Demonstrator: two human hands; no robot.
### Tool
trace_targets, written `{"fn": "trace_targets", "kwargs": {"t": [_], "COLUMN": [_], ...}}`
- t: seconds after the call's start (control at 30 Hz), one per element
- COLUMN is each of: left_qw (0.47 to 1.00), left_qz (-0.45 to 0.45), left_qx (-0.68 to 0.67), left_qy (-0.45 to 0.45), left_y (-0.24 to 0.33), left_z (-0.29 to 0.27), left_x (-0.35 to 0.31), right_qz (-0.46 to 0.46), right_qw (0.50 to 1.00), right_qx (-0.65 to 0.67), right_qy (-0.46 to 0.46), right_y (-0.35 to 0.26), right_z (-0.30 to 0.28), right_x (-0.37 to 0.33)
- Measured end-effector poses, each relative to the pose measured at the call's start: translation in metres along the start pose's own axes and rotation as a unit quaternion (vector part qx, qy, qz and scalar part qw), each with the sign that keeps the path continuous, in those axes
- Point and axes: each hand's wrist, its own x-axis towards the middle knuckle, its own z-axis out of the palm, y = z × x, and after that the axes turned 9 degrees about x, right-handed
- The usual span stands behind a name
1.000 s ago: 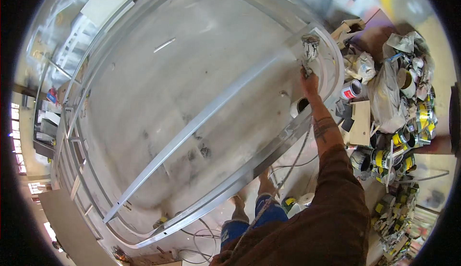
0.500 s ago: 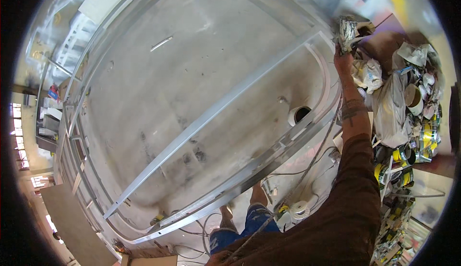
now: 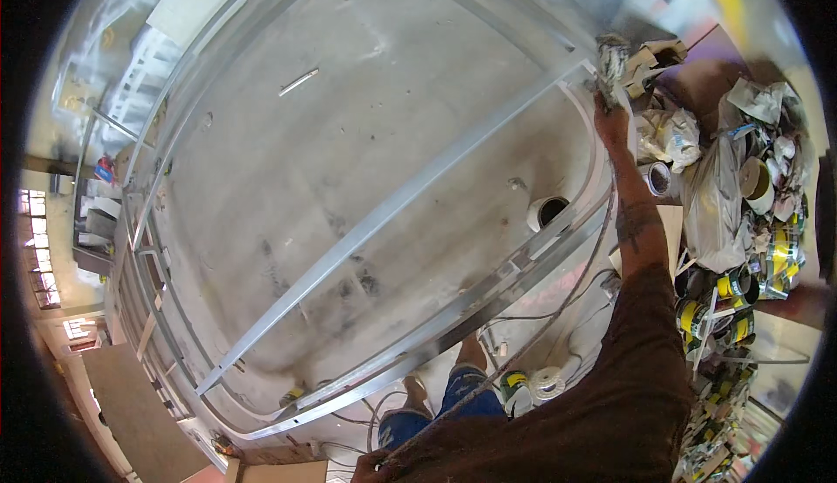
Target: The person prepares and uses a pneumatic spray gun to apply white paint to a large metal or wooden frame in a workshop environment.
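Observation:
My right hand [image 3: 612, 124] is stretched out to the far right, closed around a paint-crusted, silvery spray gun [image 3: 613, 63]. The gun is beside the upper right corner of a large silver metal frame [image 3: 349, 241], which has rounded corners and a long diagonal bar. A hose [image 3: 575, 284] runs along the frame's right side and passes in front of my legs. At the lower edge, only part of my left hand [image 3: 370, 465] shows, closed around the hose near my body.
A paint can [image 3: 549, 213] lies inside the frame's right side. Plastic bags [image 3: 711, 200], used cans and litter are piled on the right. Cables and a green can [image 3: 516, 387] are near my feet. More metal frames [image 3: 144, 248] stand at left, near a board [image 3: 144, 409].
My right hand and the spray gun have moved slightly left and nearer. The hose across my legs has shifted left, and part of my left hand now shows at the lower edge.

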Motion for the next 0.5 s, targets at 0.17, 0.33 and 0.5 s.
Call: {"fn": "trace_targets", "kwargs": {"t": [0.17, 0.33, 0.5], "left_qw": [0.944, 0.991, 0.985], "left_qz": [0.193, 0.034, -0.017], "left_qx": [0.237, -0.112, -0.168], "left_qy": [0.127, 0.069, 0.037], "left_y": [-0.019, -0.004, 0.005], "left_z": [-0.014, -0.008, -0.001], "left_x": [-0.012, -0.023, -0.016], "right_qz": [0.061, 0.056, -0.003], "right_qw": [0.981, 0.943, 0.972], "right_qx": [0.13, 0.275, 0.167], "right_qy": [-0.127, -0.178, -0.163], "right_y": [-0.054, -0.105, -0.088], "right_z": [0.012, 0.0, 0.01], "right_x": [-0.099, -0.162, -0.136]}}
